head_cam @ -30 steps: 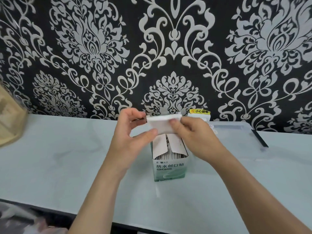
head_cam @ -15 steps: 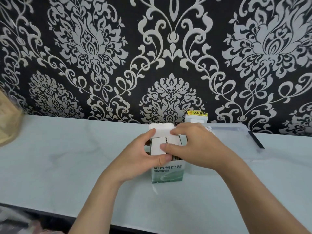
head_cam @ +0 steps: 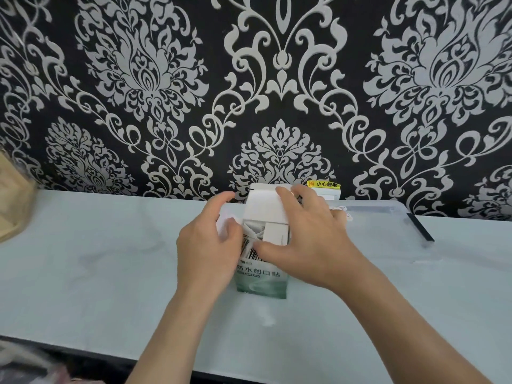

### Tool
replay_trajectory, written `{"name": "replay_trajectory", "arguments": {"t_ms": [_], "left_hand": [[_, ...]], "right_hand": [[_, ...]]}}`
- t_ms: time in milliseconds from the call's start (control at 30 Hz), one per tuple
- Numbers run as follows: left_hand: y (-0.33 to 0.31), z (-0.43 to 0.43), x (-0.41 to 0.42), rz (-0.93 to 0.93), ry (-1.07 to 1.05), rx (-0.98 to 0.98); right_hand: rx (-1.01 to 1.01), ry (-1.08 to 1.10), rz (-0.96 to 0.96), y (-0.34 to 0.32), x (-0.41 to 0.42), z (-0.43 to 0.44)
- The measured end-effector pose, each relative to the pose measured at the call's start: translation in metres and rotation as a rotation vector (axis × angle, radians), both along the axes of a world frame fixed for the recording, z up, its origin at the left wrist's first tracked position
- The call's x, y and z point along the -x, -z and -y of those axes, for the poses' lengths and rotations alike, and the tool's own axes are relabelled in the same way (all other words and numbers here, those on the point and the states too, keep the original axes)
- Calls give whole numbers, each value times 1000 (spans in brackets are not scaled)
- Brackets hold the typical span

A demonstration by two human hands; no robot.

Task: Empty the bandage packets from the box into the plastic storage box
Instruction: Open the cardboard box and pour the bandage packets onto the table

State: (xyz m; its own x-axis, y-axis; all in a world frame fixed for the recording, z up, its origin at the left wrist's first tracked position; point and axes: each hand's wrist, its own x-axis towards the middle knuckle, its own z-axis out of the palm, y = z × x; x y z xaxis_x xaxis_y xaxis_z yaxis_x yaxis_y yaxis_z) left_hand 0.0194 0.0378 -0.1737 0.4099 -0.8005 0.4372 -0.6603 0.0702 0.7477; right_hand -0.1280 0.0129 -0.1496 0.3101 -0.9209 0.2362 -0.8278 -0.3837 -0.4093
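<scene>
A green-and-white bandage box (head_cam: 260, 281) stands upright on the pale table (head_cam: 110, 273), its white top flaps open. White bandage packets (head_cam: 253, 231) show inside the opening. My left hand (head_cam: 207, 245) grips the box's left side, fingers by the left flap. My right hand (head_cam: 307, 239) lies over the box's top right, fingers on the back flap (head_cam: 263, 206) and thumb at the front rim. The clear plastic storage box (head_cam: 388, 225) sits just behind and right of the bandage box, partly hidden by my right hand.
A black strip (head_cam: 419, 227) lies at the clear storage box's right end. A yellow warning label (head_cam: 324, 184) sits on the patterned wall behind. A tan object (head_cam: 13, 206) stands at the table's far left. The table's front edge runs along the bottom.
Both hands dropped from holding the top flap up to the box's mouth; the flaps are now spread and the packets are exposed. The box tilted slightly.
</scene>
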Motion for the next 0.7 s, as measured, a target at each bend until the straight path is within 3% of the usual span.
{"name": "replay_trajectory", "arguments": {"t_ms": [100,200,267,367,500,700], "left_hand": [[3,-2,-2,104,-3,77],[8,2,-9,126,-66,4],[8,2,-12,316,-70,-14],[9,2,-16,597,99,-17],[9,1,-20,571,209,-227],[9,-1,-18,505,258,-299]], "right_hand": [[112,52,81,4,-5,-1],[195,75,155,9,-3,4],[201,-11,206,8,-2,5],[181,-147,99,12,-6,2],[242,-70,36,19,-4,6],[370,58,243,12,7,14]]}}
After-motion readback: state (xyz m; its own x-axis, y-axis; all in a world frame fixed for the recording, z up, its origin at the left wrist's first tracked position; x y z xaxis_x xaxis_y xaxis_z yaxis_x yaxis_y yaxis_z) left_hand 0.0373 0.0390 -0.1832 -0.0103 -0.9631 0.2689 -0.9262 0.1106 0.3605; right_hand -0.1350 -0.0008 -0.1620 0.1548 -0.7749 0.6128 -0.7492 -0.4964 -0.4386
